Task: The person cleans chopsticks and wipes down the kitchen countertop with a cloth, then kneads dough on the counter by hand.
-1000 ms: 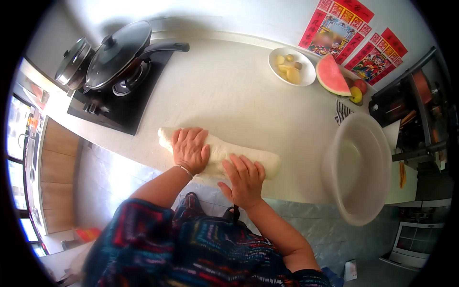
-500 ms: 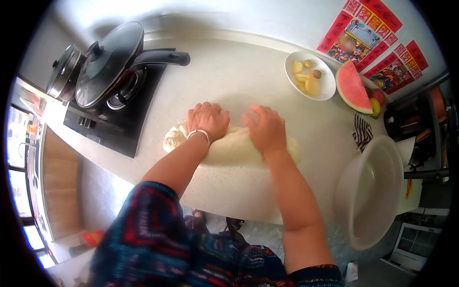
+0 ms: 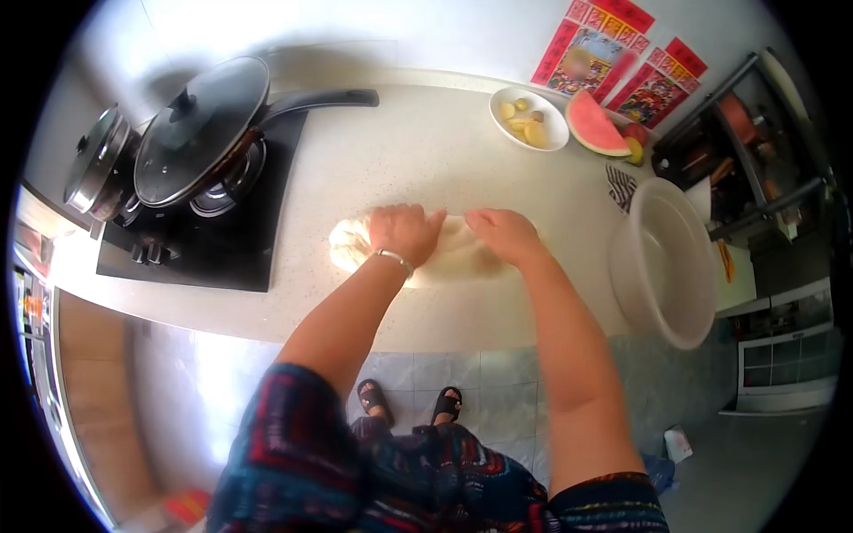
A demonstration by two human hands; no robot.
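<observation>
I have both bare hands down on a long roll of dough [image 3: 458, 247], which lies crosswise on the pale countertop [image 3: 409, 133], to the right of the gas hob [image 3: 200, 253]. The left hand [image 3: 404, 231] is laid over the dough near its left end, fingers bent across the top. The right hand [image 3: 506, 235] bends its fingertips onto the far edge, its thumb side toward the other hand; I cannot tell whether either has closed round any dough. I judge the piece fairly heavy, soft and stretchy, perhaps tacky, so I would take it with broad palms and spread fingers along the far edge and leave the rough, creased left end unpinched, where it might tear. At right stands a large plastic basin [image 3: 625, 271], its inner wall in view. A white dish [image 3: 556, 114] near the wall holds pale yellow pieces [image 3: 533, 133], possibly peeled potato, and some smaller rounder ones. On the hob, a black-handled pan [image 3: 209, 129] wears a glass lid, and a steel pot [image 3: 84, 194] beside it is lidded too; I cannot make out what either contains.
</observation>
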